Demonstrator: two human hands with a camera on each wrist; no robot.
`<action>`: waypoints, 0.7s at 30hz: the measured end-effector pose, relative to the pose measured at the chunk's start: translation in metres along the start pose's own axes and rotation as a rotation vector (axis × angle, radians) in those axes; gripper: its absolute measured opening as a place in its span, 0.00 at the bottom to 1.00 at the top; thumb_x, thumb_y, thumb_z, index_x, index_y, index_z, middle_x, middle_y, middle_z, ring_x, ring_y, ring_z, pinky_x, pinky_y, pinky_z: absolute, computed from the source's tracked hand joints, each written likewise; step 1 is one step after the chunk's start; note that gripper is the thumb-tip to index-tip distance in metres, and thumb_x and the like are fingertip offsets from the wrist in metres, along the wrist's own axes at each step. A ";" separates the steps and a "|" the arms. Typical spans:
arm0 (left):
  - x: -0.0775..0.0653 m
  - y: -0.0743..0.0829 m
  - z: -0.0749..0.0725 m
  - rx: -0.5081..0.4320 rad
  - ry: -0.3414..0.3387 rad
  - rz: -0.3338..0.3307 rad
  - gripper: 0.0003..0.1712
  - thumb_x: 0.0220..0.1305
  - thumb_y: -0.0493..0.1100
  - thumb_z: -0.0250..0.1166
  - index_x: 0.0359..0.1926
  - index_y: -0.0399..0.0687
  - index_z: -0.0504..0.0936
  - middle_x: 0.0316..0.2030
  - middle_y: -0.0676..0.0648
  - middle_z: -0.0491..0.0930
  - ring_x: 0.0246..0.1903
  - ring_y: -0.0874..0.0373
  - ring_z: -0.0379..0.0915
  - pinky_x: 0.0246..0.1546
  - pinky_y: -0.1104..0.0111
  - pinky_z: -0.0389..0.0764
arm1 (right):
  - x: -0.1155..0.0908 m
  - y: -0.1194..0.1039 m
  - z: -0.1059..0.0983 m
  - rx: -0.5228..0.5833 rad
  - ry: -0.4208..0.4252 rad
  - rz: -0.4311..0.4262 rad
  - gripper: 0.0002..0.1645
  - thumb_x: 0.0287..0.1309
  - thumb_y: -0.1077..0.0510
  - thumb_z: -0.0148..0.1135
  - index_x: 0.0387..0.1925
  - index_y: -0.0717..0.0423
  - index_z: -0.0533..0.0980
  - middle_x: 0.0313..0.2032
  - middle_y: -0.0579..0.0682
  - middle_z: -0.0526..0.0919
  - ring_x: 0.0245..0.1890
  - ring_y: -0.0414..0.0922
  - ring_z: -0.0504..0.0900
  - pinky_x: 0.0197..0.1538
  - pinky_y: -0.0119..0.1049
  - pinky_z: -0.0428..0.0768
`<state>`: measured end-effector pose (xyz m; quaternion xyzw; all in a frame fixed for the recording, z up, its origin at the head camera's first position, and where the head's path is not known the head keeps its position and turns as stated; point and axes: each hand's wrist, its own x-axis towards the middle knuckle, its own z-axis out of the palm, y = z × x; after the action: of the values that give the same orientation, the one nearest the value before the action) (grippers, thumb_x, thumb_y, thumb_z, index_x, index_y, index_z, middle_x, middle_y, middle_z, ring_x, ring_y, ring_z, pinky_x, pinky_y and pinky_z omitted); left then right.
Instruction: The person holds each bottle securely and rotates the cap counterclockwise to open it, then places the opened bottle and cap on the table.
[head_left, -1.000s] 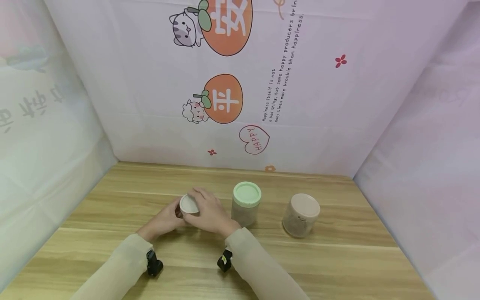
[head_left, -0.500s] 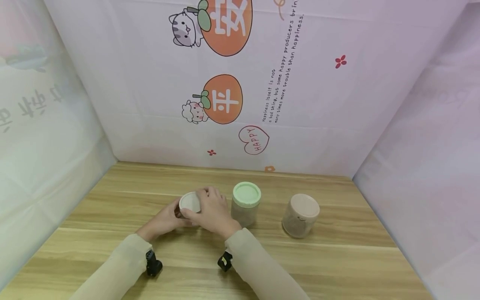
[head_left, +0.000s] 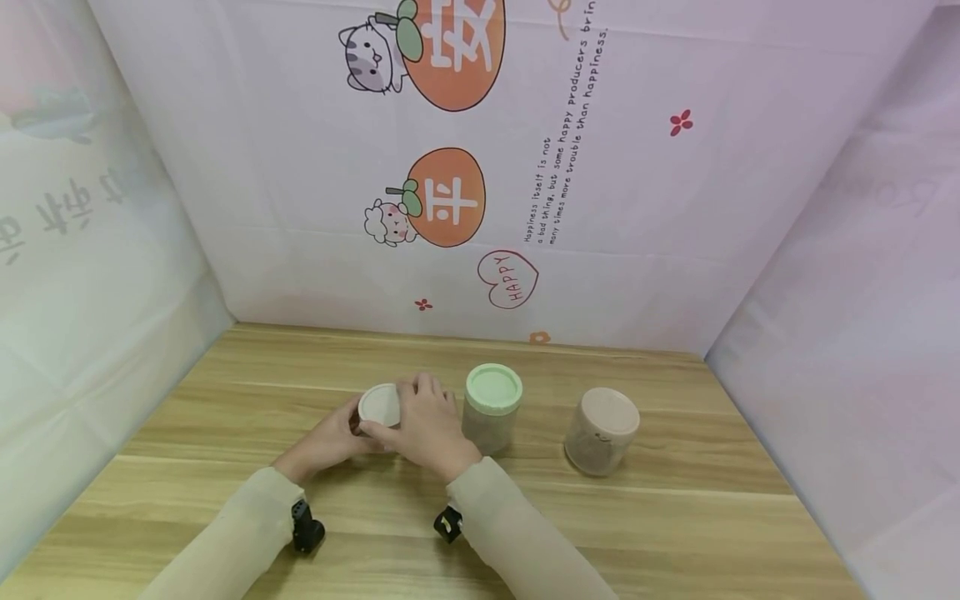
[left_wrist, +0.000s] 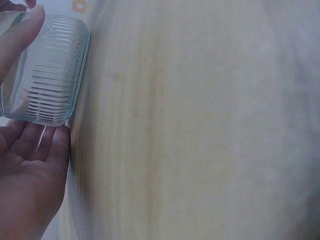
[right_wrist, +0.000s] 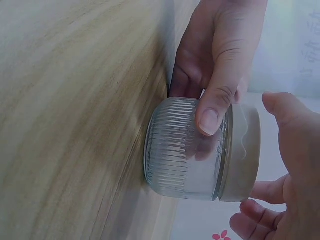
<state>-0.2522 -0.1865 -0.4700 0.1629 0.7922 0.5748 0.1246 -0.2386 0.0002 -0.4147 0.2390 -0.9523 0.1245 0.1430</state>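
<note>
Left hand [head_left: 333, 437]: fingers and thumb wrapped round the body of the ribbed glass jar [right_wrist: 172, 150], thumb lying across the glass.
Right hand [head_left: 429, 425]: fingers bent about the rim of the jar's whitish lid [right_wrist: 244, 152]; whether the thumb touches it cannot be told.
Ribbed glass jar: clear, lid at its mouth, positioned left of the green-lidded jar [head_left: 492, 410]; base at the tabletop, contact not certain.
Green-lidded jar: cylindrical, upright, its lid on; right hand just left of it.
Pinkish-lidded jar [head_left: 602, 432]: lid on, right of the green-lidded jar, apart from it and slightly nearer the person.
Sleeves [head_left: 232, 533]: pale, a pair, on the person's side of the green-lidded jar.
Table [head_left: 675, 517]: wood-grained, beneath the green-lidded jar.
Backdrop [head_left: 637, 208]: white printed cloth, behind the green-lidded jar.
</note>
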 end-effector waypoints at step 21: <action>0.001 -0.001 0.001 -0.009 0.019 0.004 0.50 0.47 0.49 0.72 0.67 0.55 0.53 0.60 0.47 0.61 0.59 0.50 0.59 0.57 0.56 0.64 | 0.000 0.002 0.001 -0.008 0.001 -0.035 0.49 0.48 0.22 0.44 0.58 0.53 0.69 0.48 0.50 0.68 0.46 0.45 0.68 0.43 0.41 0.68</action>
<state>-0.2526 -0.1855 -0.4713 0.1585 0.7904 0.5801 0.1167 -0.2395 0.0022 -0.4160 0.2552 -0.9484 0.1184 0.1466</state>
